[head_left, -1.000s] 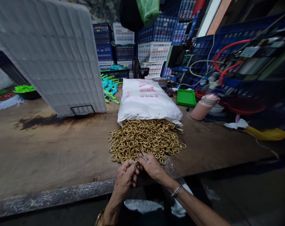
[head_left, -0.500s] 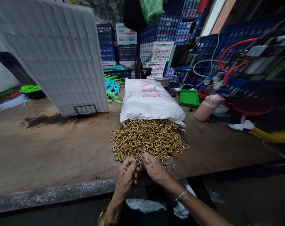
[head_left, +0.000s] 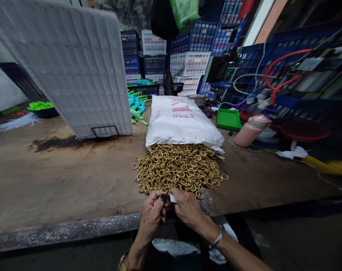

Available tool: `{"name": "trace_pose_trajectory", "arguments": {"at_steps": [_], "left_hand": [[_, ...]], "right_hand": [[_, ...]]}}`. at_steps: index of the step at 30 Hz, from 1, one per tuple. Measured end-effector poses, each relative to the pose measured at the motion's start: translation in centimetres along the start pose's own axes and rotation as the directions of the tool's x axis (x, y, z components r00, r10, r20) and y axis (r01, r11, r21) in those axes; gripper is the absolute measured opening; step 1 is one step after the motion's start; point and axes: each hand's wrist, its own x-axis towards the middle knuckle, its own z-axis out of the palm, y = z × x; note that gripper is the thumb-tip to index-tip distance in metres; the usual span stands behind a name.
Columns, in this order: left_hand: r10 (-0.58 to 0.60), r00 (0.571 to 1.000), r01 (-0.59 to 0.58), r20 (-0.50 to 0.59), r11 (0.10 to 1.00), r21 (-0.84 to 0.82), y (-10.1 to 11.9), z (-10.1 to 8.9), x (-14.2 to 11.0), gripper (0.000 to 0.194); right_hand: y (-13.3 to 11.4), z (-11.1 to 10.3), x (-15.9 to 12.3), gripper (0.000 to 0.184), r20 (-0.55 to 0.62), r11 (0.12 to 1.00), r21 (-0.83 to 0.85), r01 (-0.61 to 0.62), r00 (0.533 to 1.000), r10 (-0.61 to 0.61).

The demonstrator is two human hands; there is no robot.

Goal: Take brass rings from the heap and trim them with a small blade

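My left hand (head_left: pixel 153 209) is closed at the near edge of a heap of brass-coloured rings (head_left: pixel 176 167). Its thumb and fingers are pinched; what lies between them is hidden. My right hand (head_left: pixel 188 207) is closed on a small flat piece, white at one end and black at the other (head_left: pixel 172 198). The black end points left and meets the left fingertips. I cannot tell the exact kind of this piece. Rings spill from the mouth of a white sack (head_left: pixel 182 122) with red print, lying on the wooden table (head_left: pixel 103 180).
Left of the sack stands a tall white ribbed panel (head_left: pixel 83 75) on a black wire stand (head_left: pixel 105 131). Teal and green plastic parts (head_left: pixel 137 105) lie behind it. To the right are a green tray (head_left: pixel 229 119) and a pink bottle (head_left: pixel 250 131). Stacked crates (head_left: pixel 190 63) fill the back.
The right hand's small piece has turned, so its black end now shows against the left fingertips. Both hands stay close together at the heap's front edge. The view has shifted slightly.
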Motion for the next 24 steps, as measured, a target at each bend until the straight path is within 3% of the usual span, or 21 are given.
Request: {"name": "trace_pose_trajectory", "arguments": {"at_steps": [8,24], "left_hand": [[-0.011,0.997,0.001,-0.077,0.993,-0.122,0.06,0.27,-0.05,0.033],[0.023,0.999,-0.025,-0.034,0.998,-0.049,0.33,0.39,-0.23,0.027]], "right_hand": [[-0.16,0.0,-0.25,0.026,-0.045,0.999,-0.043,0.008,0.999,-0.01],[-0.65,-0.59,-0.23,0.024,-0.004,0.995,-0.087,-0.054,0.999,0.054]]}}
